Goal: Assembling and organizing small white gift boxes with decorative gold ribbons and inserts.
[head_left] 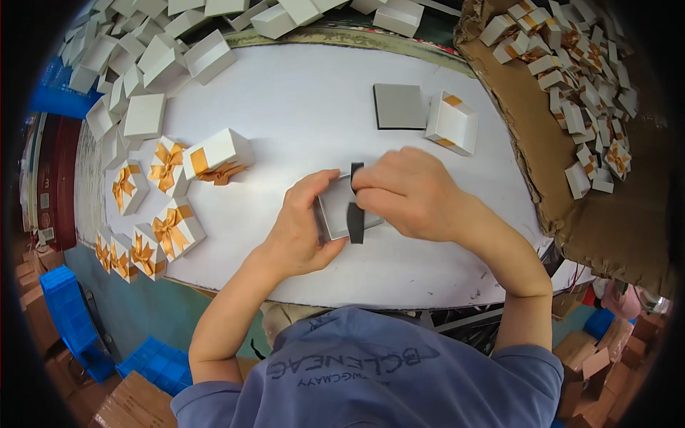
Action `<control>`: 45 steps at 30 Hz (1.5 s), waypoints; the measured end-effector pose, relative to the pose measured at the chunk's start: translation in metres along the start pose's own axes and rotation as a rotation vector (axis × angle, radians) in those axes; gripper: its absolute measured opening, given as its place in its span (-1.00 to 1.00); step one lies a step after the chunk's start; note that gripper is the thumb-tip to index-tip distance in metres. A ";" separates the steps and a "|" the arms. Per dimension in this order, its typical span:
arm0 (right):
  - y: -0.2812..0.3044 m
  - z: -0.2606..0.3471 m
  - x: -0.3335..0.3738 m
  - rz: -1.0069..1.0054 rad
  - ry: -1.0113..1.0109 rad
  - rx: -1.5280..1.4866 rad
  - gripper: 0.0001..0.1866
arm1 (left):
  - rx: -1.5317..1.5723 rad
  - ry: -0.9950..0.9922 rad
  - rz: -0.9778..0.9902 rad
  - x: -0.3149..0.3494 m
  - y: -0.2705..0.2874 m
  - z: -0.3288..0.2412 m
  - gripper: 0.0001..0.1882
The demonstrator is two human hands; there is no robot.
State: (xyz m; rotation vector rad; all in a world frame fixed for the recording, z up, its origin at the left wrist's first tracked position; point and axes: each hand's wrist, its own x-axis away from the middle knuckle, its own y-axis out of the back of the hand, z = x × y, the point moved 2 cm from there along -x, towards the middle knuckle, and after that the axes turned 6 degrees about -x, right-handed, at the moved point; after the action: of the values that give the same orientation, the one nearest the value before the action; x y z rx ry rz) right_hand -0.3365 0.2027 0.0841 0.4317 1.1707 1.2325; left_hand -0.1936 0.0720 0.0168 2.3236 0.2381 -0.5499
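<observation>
My left hand (pixel 296 228) is closed round the side of a small open white box (pixel 333 214), thumb at its near edge and fingers at its far edge. Over the box, my right hand (pixel 410 191) pinches a black strip (pixel 355 225). The strip runs from the far rim to the near rim, and my fingers hide its middle. My right hand and the strip cover part of the box's inside. Beyond my right hand lie a flat grey square pad with dark edges (pixel 399 107) and an open white lid with gold ribbon ends inside (pixel 454 123).
White lids with gold bows (pixel 170 167) stand at the left of the white tabletop (pixel 300 93). Plain white box parts (pixel 160 60) pile up at the far left. At right, a cardboard carton (pixel 510 135) holds many ribboned lids. Blue crates (pixel 68 307) sit on the floor.
</observation>
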 end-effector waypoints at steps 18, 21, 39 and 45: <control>-0.019 0.022 0.025 -0.096 -0.128 0.046 -0.71 | 0.128 0.132 0.054 0.008 -0.003 0.005 0.12; -0.028 0.021 0.029 -0.003 -0.156 0.024 -0.73 | 0.122 0.103 0.077 0.002 0.001 0.002 0.09; -0.044 -0.024 0.013 -0.401 -1.067 -1.066 -0.77 | 0.112 -0.076 0.008 0.003 0.006 0.011 -0.07; -0.037 0.008 0.002 -0.119 -0.638 -0.167 -0.67 | -0.039 0.011 0.205 -0.020 0.014 0.006 -0.02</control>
State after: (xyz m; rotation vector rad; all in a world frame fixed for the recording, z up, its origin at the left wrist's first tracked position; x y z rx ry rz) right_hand -0.3116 0.1946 0.0570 0.5670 0.5359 0.9735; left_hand -0.2085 0.0571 0.0302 2.2804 0.0141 -0.4268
